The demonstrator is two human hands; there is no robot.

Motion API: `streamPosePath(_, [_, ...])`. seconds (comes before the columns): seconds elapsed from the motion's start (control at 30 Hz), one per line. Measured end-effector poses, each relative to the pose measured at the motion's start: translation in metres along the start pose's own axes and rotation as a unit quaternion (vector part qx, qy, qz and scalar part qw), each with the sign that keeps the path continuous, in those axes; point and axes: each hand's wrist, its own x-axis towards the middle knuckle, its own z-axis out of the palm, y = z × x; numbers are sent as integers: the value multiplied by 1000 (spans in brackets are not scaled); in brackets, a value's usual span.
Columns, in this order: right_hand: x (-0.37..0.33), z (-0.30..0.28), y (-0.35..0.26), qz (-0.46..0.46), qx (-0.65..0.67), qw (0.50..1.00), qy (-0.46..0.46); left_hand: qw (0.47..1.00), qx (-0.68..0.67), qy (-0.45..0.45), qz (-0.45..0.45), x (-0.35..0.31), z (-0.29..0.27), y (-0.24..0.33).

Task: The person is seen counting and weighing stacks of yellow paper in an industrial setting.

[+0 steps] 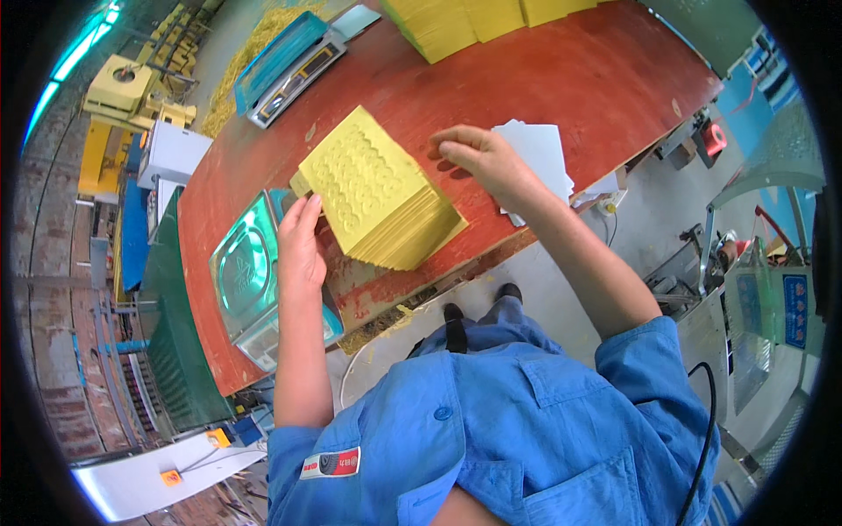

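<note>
A thick stack of yellow paper sheets (364,180), its top embossed with rows of curved marks, stands at an angle near the table's front edge. The sheets fan out slightly down its front side. Against the stack's left edge rests my left hand (301,241), fingers stretched out and not wrapped around it. My right hand (487,162) hovers to the right of the stack, apart from it, with loosely bent fingers and nothing in them. White sheets of paper (537,158) lie on the table beside my right wrist.
The red table (421,96) holds a scale with a shiny metal pan (247,272) at left and another scale with a blue tray (294,66) farther back. More yellow paper stacks (478,22) stand at the far edge. Machinery (123,88) is at far left.
</note>
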Motion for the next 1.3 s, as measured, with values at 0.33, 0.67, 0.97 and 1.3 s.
streamPosePath(0.33, [-24,22,30,-8,32,999,24,997,76,14,-12,0,8,16])
streamPosePath(0.67, [-15,14,31,-26,74,997,10,999,-11,42,-1,-6,7,12])
streamPosePath(0.97, [-14,57,54,-175,47,983,44,992,-58,3,-116,-19,49,3])
streamPosePath(1.3, [47,24,67,-112,42,991,67,983,-85,-66,-150,-10,45,30])
